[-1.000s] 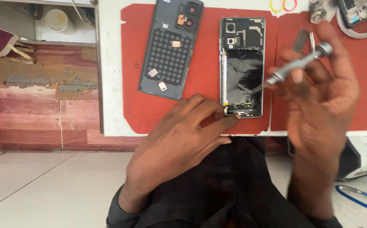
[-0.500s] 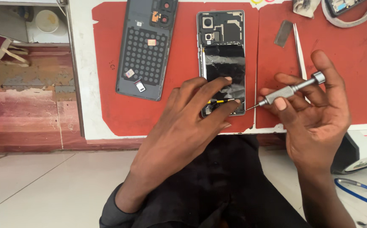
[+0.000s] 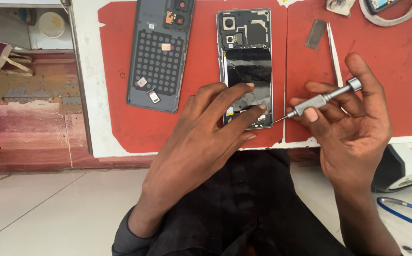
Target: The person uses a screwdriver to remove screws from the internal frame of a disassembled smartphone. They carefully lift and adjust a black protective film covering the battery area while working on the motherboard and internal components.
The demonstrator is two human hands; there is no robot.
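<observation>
Both hands are busy: the left hand (image 3: 201,142) presses its fingers down on the bottom of the opened phone (image 3: 246,66), lying on the red mat (image 3: 201,71) on the counter (image 3: 90,118). Right hand (image 3: 353,128) pinches a small grey screwdriver (image 3: 317,100), its tip touching the phone's bottom corner. Its grey back cover (image 3: 158,52) lies just beside it.

Back cover (image 3: 158,54): lying inner side up on the red mat (image 3: 201,128), well left.
Tweezers (image 3: 334,54): lying on the mat.
Small grey plate (image 3: 315,34): sitting just beside the tweezers.
Blue cable (image 3: 402,213): trailing across the floor.
</observation>
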